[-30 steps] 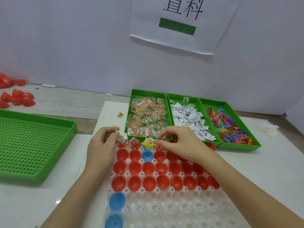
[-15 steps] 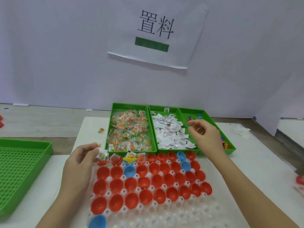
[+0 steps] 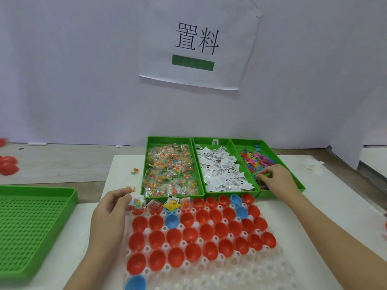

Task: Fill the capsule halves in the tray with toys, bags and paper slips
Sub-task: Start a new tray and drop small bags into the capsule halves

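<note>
capsule halves point(image 3: 206, 229): few filled | left hand point(image 3: 107, 216) pinches bag point(image 3: 138, 201) | right hand point(image 3: 276, 181): toys point(image 3: 257, 160)

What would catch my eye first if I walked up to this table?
Most likely the white tray up front, packed with rows of red and a few blue capsule halves. Behind it stand three green bins of bags, paper slips and colourful toys, where the right hand reaches in. The left hand pinches a small bag at the tray's far left corner.

Fingers point(image 3: 264, 176) of the right hand point(image 3: 276, 181) sink among the toys point(image 3: 254, 159); they may pinch one, hidden there.
</note>
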